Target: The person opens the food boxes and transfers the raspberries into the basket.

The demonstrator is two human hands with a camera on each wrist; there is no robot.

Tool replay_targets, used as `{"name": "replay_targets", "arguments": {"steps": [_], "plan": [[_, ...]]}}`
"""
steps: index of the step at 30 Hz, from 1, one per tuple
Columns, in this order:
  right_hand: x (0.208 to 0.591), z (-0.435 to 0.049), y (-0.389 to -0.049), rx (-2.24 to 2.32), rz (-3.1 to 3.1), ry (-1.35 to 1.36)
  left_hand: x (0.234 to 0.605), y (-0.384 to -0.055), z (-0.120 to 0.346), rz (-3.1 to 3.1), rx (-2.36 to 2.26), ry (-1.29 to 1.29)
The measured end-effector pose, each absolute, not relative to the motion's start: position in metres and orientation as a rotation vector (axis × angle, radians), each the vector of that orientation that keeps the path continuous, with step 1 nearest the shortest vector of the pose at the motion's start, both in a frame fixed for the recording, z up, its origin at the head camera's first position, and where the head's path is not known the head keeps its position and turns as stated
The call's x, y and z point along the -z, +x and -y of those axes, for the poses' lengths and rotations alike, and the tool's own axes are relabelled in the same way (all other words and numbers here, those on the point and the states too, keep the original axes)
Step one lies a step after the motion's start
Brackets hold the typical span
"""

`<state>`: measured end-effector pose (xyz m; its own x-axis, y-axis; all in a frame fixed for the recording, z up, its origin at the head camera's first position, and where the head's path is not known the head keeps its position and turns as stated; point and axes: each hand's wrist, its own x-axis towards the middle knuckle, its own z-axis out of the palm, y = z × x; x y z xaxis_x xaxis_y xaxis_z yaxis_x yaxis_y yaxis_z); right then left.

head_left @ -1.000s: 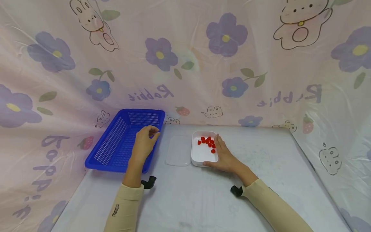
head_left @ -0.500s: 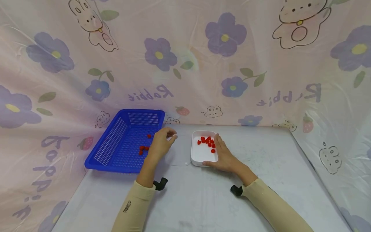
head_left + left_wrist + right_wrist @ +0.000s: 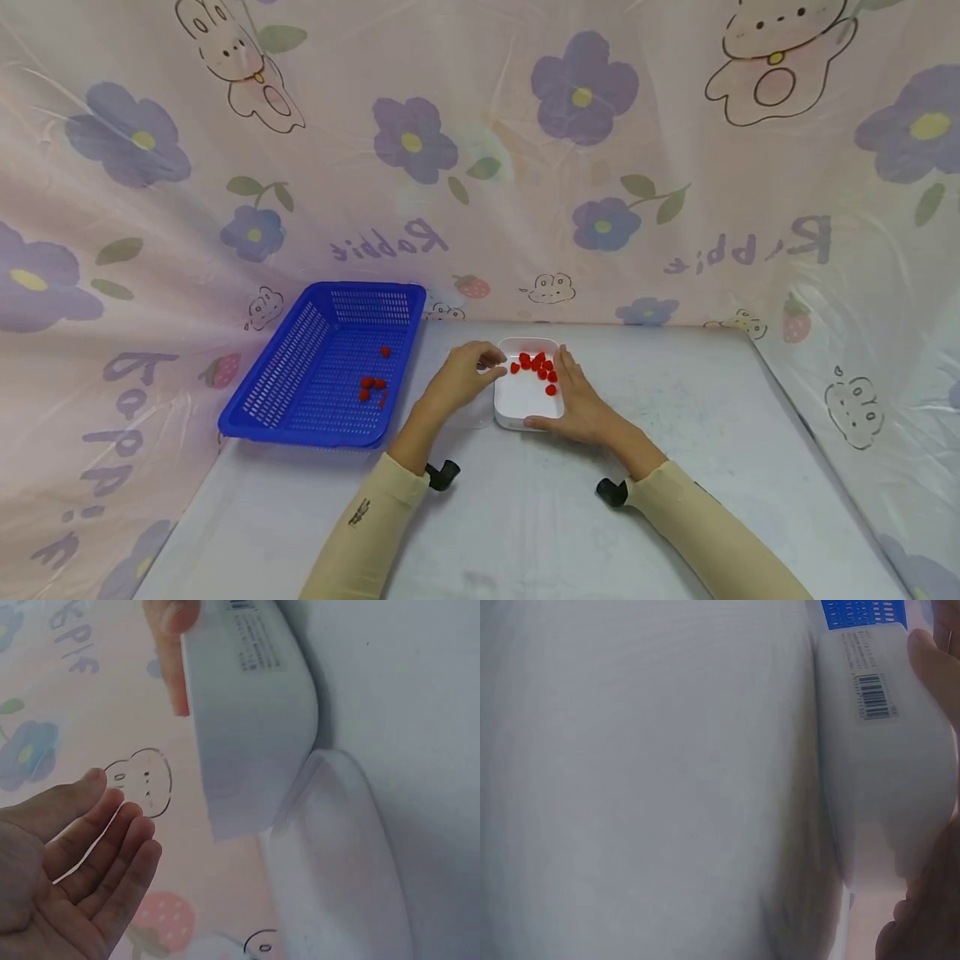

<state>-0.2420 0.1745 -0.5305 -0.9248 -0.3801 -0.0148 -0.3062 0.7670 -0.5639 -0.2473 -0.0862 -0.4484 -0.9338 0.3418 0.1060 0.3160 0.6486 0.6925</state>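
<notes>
A white plastic box (image 3: 517, 408) stands on the table with several small red berry-like pieces (image 3: 539, 362) in its far and right parts. My right hand (image 3: 585, 408) holds the box at its right side, thumb at the near rim and fingers along the right wall. At the box's left rim is my left hand (image 3: 465, 377), nothing between its loosely bent fingers. The left wrist view shows this hand (image 3: 90, 862) beside the box (image 3: 251, 735), thumb near the fingertips. A clear lid (image 3: 337, 877) lies left of the box, partly under the left arm.
At the left stands a blue perforated basket (image 3: 300, 435), with several red pieces (image 3: 367, 383) on its floor. A printed curtain (image 3: 480, 250) rises behind the table (image 3: 540, 517) and along both sides.
My left hand has moved right from over the basket to the box's left rim, uncovering the red pieces in the basket. The right hand has stayed at the box.
</notes>
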Motion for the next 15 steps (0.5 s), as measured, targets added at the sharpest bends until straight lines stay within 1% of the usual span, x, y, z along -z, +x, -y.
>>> {"name": "replay_targets", "arguments": {"steps": [8,15], "plan": [[0.527,-0.176,-0.240,0.871,-2.822,-0.556,0.460,-0.264,0.063,-2.703,-1.092,0.725],[0.526,-0.177,-0.239,0.881,-2.818,-0.576,0.472,-0.277,0.046,-2.663,-1.033,0.799]]}}
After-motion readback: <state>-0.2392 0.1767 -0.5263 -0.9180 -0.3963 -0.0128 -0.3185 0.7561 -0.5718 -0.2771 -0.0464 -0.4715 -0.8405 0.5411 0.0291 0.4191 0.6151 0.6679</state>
